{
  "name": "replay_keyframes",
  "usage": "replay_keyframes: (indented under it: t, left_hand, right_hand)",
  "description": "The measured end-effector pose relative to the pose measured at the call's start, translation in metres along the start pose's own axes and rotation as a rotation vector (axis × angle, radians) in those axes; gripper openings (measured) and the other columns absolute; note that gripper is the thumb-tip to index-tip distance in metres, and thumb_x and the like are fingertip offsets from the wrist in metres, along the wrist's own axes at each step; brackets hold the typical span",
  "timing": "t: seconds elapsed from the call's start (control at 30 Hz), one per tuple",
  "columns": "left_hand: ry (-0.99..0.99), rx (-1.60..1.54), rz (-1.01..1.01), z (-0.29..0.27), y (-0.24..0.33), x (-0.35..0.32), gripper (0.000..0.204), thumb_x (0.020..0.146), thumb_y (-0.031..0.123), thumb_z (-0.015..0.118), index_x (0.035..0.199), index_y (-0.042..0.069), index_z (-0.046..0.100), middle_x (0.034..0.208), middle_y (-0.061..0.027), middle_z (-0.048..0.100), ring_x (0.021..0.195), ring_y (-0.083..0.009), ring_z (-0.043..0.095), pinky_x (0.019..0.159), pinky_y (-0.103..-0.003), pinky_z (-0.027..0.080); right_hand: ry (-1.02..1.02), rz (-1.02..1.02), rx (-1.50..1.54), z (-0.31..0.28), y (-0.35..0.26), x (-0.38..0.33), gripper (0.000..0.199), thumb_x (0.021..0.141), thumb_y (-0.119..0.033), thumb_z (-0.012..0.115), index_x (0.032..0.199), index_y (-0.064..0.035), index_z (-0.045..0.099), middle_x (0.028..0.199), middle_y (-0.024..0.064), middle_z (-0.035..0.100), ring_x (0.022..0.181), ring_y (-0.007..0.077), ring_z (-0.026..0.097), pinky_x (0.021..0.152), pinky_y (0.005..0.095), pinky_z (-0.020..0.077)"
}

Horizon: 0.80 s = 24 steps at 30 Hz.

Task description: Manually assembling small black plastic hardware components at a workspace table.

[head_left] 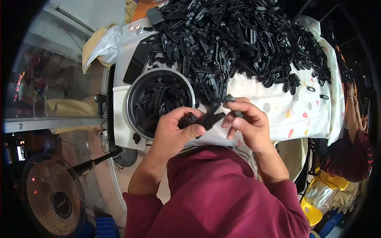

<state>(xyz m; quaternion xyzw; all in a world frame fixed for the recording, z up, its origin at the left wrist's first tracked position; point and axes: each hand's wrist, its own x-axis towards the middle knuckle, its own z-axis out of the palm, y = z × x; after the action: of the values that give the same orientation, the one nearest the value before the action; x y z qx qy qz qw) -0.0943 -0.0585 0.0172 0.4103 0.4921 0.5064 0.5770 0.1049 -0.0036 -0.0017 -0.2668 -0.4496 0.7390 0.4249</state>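
Pieces of black plastic [213,120] jut from my pinching left fingers [195,130] toward right fingers [243,106] whose grip I can't tell.

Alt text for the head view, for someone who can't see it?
A person's left hand holds small black parts, the right hand close beside it. A round metal bowl of black parts stands to the left; beyond, a large heap of them covers much of a white patterned cloth.
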Motion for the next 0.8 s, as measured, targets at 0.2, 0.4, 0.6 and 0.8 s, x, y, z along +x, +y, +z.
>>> replay_keyframes:
  t: [0.2,0.4,0.6,0.8]
  left_hand:
    - [-0.026,0.351,0.163,0.017,0.022,-0.007,0.030,0.071,0.016,0.075,0.093,0.000,0.062,0.081,-0.0049,0.065,0.070,-0.0082,0.059,0.062,-0.022,0.046]
    - [0.119,0.913,0.442,0.011,0.017,-0.009,0.033,0.067,0.021,0.075,0.094,0.006,0.061,0.080,-0.0096,0.064,0.069,-0.0257,0.062,0.062,-0.033,0.049]
    - [0.521,1.166,0.243,-0.039,0.002,-0.008,0.030,0.077,0.016,0.066,0.102,0.003,0.057,0.085,-0.0093,0.061,0.079,-0.0241,0.059,0.074,-0.031,0.046]
    - [-0.113,-0.121,0.052,0.035,-0.001,0.029,0.033,0.096,0.025,0.039,0.112,-0.001,0.050,0.102,-0.0082,0.058,0.084,-0.0123,0.051,0.077,-0.025,0.041]
  right_hand:
    - [-0.154,-0.030,0.080,-0.001,0.004,0.011,0.047,0.072,-0.015,0.073,0.111,0.0044,0.054,0.115,0.0176,0.048,0.079,0.0204,0.060,0.057,0.0269,0.0542]
    - [-0.172,-0.005,-0.185,0.006,0.005,0.013,0.031,0.075,0.002,0.066,0.105,0.0016,0.059,0.115,0.0112,0.044,0.082,0.0128,0.057,0.055,0.0206,0.0515]
    - [0.071,0.130,-0.085,-0.014,0.002,0.009,0.029,0.080,0.005,0.059,0.108,0.0035,0.055,0.101,0.0145,0.055,0.071,0.0165,0.060,0.050,0.0222,0.0509]
    - [0.143,-0.148,-0.036,-0.011,-0.020,-0.015,0.022,0.079,0.006,0.060,0.100,0.0027,0.056,0.089,0.0165,0.061,0.069,0.0196,0.062,0.052,0.0272,0.0528]
